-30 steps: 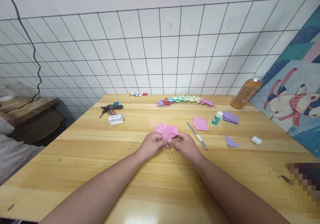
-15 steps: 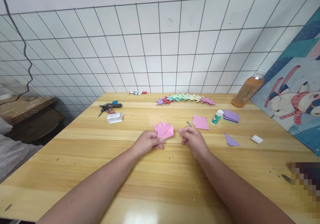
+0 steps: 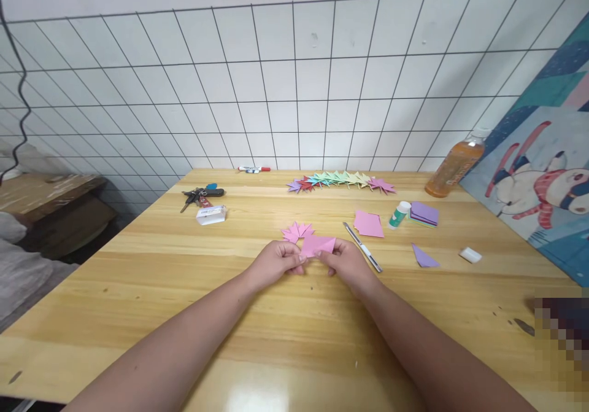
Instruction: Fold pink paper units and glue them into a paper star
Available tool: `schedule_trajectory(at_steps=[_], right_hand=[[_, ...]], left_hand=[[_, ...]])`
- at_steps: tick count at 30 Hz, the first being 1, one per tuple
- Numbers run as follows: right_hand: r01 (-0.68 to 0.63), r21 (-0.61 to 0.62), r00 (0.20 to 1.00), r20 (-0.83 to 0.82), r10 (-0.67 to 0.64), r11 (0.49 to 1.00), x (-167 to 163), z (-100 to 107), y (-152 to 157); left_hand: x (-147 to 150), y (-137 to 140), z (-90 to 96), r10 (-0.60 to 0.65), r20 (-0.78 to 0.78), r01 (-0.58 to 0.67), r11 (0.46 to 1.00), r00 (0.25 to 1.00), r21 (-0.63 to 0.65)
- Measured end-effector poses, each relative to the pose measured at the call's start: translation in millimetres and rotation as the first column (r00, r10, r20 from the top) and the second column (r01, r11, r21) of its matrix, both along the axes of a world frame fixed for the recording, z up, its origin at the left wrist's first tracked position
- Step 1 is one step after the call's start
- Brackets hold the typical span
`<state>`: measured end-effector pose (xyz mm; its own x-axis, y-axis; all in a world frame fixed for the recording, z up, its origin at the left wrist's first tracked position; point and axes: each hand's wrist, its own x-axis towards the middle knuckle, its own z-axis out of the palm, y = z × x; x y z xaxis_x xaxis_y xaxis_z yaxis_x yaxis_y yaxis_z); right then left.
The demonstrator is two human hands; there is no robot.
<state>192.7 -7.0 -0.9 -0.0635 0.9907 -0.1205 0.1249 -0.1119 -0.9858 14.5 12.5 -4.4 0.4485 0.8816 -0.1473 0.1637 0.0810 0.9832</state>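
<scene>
A partly folded pink paper (image 3: 317,245) is held level above the table between both hands. My left hand (image 3: 278,260) pinches its left corner, thumb on top. My right hand (image 3: 347,261) grips its right side between thumb and fingers. Just behind the paper lies a pink folded paper star piece (image 3: 297,231) with several points, its lower part hidden by the held paper. To the right of my right hand is a slim craft knife (image 3: 363,248), lying slantwise. Beyond the knife rests a small stack of pink paper squares (image 3: 369,223).
A glue stick (image 3: 399,214), purple paper stack (image 3: 424,213), purple triangle (image 3: 424,256) and eraser (image 3: 470,255) are on the right. Along the wall lie colourful paper stars (image 3: 340,180), a marker (image 3: 254,169) and a tilted-looking drink bottle (image 3: 455,165). Keys (image 3: 202,196) and a small white box (image 3: 211,215) sit left.
My right hand has moved left and taken hold of the pink paper's right side. The paper has shifted right, uncovering more of the star piece, and the craft knife now shows fully.
</scene>
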Motion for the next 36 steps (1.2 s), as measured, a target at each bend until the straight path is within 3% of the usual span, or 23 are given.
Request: schedule_trajectory(at_steps=[9,15,20,27,33,36], right_hand=[[-0.007,-0.060,0.997,-0.083,0.002,0.998,1.8,1.4,0.6],[0.089,-0.082,0.964,-0.244,-0.107,0.993,8.1,0.9,3.1],[0.086,-0.066,0.961,-0.259,-0.101,0.994,6.9,0.5,2.3],[0.045,-0.042,0.991,-0.122,-0.050,0.998,-0.2,-4.5,0.2],[-0.054,0.214,0.994,0.105,0.032,0.975,5.9,7.4,-2.4],[-0.106,0.168,0.969,0.239,0.064,0.980,7.9,11.7,-4.0]], left_hand=[[-0.7,-1.5,8.6,-0.003,-0.016,0.002,0.999,1.000,-0.038],[-5.9,3.7,5.4,0.089,0.070,-0.082,0.992,0.994,-0.095],[-4.3,3.8,4.0,0.061,0.063,-0.055,0.993,0.996,-0.103],[-1.6,1.7,4.6,0.075,0.053,-0.073,0.997,0.996,-0.034],[-3.0,2.3,4.7,-0.024,-0.050,0.028,0.996,0.998,0.090],[-3.7,1.6,5.6,-0.013,-0.030,0.015,0.997,0.999,0.078]])
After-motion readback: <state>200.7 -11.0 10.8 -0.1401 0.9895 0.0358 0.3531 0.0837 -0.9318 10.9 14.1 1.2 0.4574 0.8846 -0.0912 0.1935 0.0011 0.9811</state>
